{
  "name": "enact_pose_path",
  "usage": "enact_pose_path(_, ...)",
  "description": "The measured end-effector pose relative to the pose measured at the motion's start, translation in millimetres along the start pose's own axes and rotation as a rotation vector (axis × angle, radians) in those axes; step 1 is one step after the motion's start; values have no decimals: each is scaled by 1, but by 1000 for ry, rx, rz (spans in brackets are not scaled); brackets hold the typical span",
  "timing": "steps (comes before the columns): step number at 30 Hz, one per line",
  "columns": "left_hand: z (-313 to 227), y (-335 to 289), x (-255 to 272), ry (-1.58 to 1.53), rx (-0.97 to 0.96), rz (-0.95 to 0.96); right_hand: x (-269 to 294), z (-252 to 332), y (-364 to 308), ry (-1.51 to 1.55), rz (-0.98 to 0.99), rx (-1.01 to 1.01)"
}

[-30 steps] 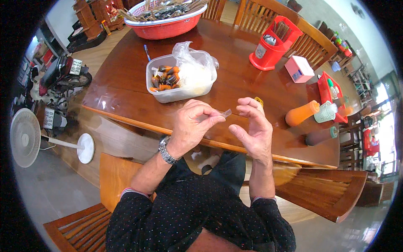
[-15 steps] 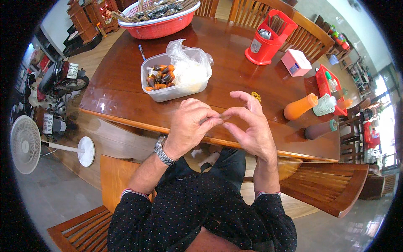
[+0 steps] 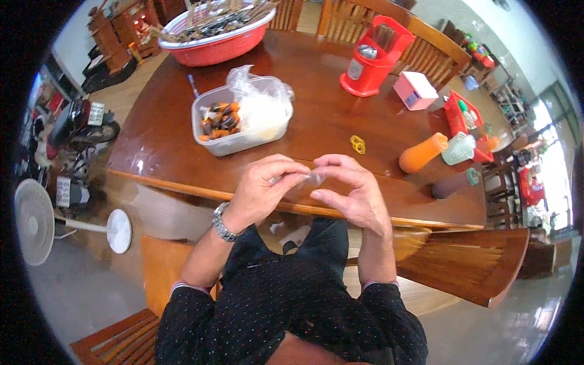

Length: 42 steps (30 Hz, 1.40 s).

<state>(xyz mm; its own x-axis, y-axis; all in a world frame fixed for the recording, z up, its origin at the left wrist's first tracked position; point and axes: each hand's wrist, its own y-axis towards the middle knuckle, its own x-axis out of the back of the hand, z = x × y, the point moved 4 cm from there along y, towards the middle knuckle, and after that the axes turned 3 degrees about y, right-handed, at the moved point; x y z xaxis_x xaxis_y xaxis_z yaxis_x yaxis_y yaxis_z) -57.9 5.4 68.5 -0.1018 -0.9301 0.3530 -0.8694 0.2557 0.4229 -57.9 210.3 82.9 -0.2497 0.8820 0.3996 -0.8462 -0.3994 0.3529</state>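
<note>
Above the table's near edge, my left hand (image 3: 258,190) pinches a small clear piece of thin plastic (image 3: 316,177) between thumb and forefinger. What kind of plastic piece it is, I cannot make out. My right hand (image 3: 360,198) faces it from the other side, its forefinger touching the plastic while the thumb stays apart below. Beyond my left hand is a translucent plastic tub (image 3: 246,145). It holds several small dark-and-orange filled pieces (image 3: 220,120) and a crumpled clear plastic bag (image 3: 242,79). Yellow rubber bands (image 3: 358,144) lie beyond my right hand.
A red basket (image 3: 222,52) of utensils stands at the far left, near a blue pen (image 3: 193,86). Farther right are a red chopstick holder (image 3: 368,70), a pink box (image 3: 415,91), an orange bottle (image 3: 424,153) and a dark bottle (image 3: 453,184). Wooden chairs (image 3: 462,261) flank me.
My right thumb has dropped away from the fingers, widening the gap. Both hands sit slightly lower in view, and the rubber bands now show fully. The whole scene has shifted a little left.
</note>
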Motion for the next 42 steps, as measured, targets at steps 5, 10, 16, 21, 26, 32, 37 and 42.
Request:
enact_pose_path(5,-3,1,-3,-4,30,-6,7,-5,-3,148,-65,-57)
enact_pose_path(10,-10,3,-2,-3,15,-11,8,-7,-6,147,-74,-47)
enact_pose_path(16,-18,7,-3,55,-26,3,9,-13,-9,205,-26,-128)
enact_pose_path(21,-20,6,-3,26,19,59,7,-19,-10,371,47,-164)
enact_pose_path(26,-23,7,-3,36,-61,45,7,-22,-10,352,95,-139)
enact_pose_path(32,-27,8,-1,48,-68,87,3,-18,-10,356,185,-190)
enact_pose_path(37,-23,5,0,44,-50,93,2,-13,-11,350,135,-195)
enact_pose_path(42,-20,4,6,94,-48,22,5,-22,-8,329,10,-252)
